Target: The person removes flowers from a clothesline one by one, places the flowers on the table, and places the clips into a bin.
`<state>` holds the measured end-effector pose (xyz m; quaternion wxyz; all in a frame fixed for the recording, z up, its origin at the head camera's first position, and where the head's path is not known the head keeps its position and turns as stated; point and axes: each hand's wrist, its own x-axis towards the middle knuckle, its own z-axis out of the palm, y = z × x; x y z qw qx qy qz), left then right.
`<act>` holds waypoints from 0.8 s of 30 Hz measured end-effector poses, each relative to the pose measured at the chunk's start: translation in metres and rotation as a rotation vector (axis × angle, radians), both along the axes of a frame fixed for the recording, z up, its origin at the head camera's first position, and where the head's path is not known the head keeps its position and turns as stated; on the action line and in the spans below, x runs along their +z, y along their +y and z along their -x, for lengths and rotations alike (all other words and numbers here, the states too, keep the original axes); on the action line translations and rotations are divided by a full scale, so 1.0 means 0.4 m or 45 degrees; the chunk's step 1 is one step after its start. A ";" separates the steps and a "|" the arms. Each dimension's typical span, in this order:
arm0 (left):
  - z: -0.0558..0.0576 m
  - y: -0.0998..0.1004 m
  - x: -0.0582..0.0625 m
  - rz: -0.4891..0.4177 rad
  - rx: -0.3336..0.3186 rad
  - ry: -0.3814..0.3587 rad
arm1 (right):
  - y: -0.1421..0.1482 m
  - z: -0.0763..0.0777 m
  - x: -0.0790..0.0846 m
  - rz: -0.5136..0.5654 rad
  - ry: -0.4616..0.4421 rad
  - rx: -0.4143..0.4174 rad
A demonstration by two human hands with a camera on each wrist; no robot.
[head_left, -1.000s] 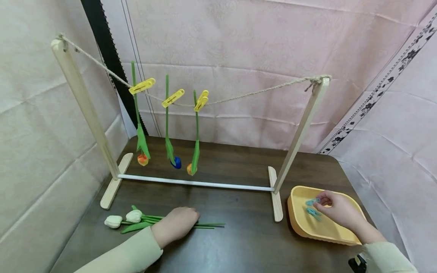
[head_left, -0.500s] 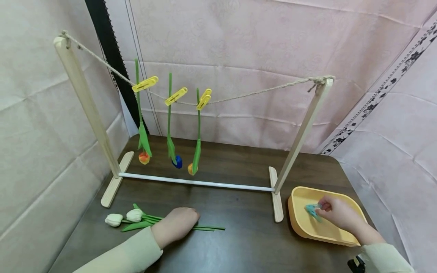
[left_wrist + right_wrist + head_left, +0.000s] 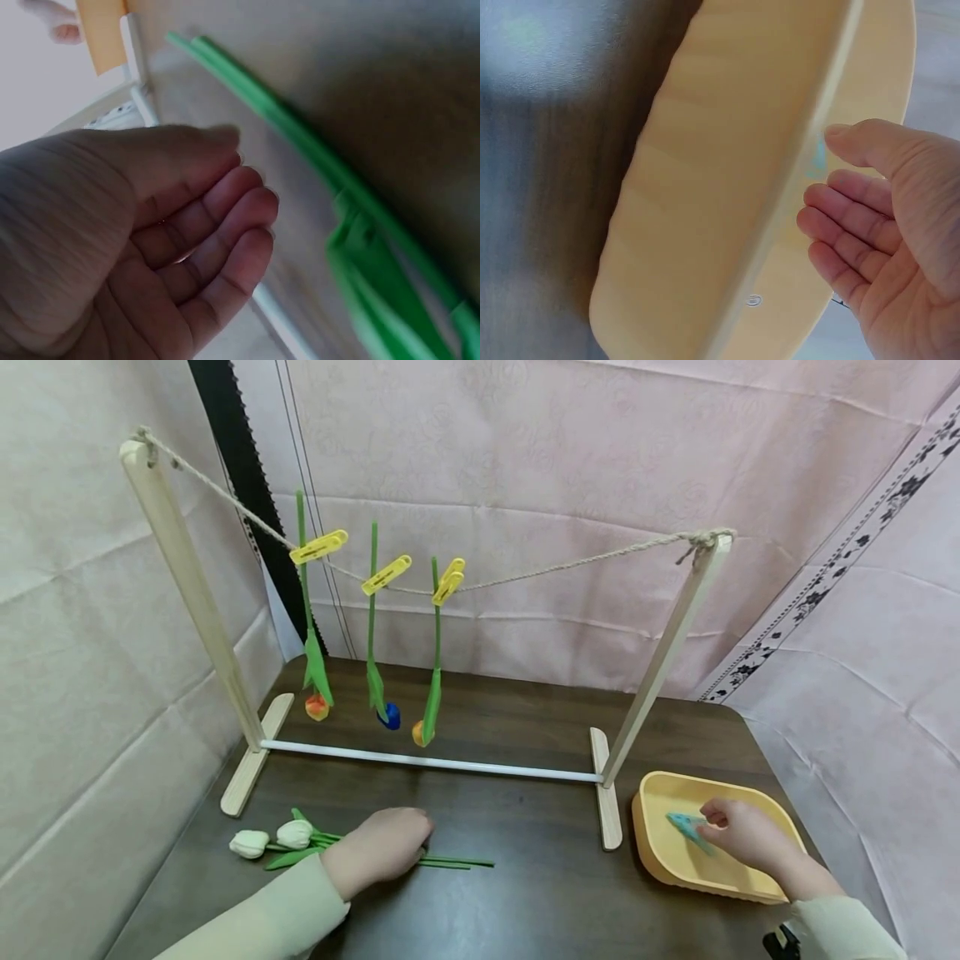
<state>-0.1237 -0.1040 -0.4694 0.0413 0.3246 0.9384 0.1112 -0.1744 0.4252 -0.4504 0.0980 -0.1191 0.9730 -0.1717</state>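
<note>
Two white artificial tulips lie on the table at the left, their green stems running to the right. Over the stems is my left hand; the left wrist view shows its fingers loosely curled, apart from the stems, holding nothing. A yellow tray at the right contains teal clothespins, overlapping so that their number is unclear. Just right of them, inside the tray, is my right hand. Its thumb and fingers stand apart in the right wrist view, with a bit of teal visible beyond them.
A wooden stand with posts and a white crossbar holds a sagging rope. Yellow clothespins clip three upside-down tulips to it: an orange one, a blue one and another orange one. Cloth surrounds the table.
My right hand had a teal clothespin at its fingertips; now the clothespins lie together in the tray and the fingers are off them. My left hand has shifted slightly left.
</note>
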 end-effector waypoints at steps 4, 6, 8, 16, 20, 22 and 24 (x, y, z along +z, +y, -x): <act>0.018 -0.014 0.033 -0.056 0.029 -0.038 | -0.011 0.003 0.017 -0.032 0.112 0.031; 0.027 -0.021 0.054 -0.082 0.054 -0.065 | -0.023 0.005 0.030 -0.048 0.175 0.032; 0.036 -0.026 0.075 -0.120 0.091 -0.097 | -0.041 0.006 0.046 -0.041 0.240 0.038; 0.058 -0.042 0.159 -0.383 0.214 -0.024 | -0.173 0.009 0.122 0.105 0.506 0.141; 0.065 -0.043 0.191 -0.536 0.263 0.047 | -0.254 0.012 0.181 0.154 0.604 0.234; 0.068 -0.042 0.202 -0.596 0.287 0.076 | -0.294 0.018 0.208 0.171 0.651 0.283; 0.070 -0.042 0.209 -0.654 0.299 0.104 | -0.330 0.023 0.232 0.192 0.682 0.320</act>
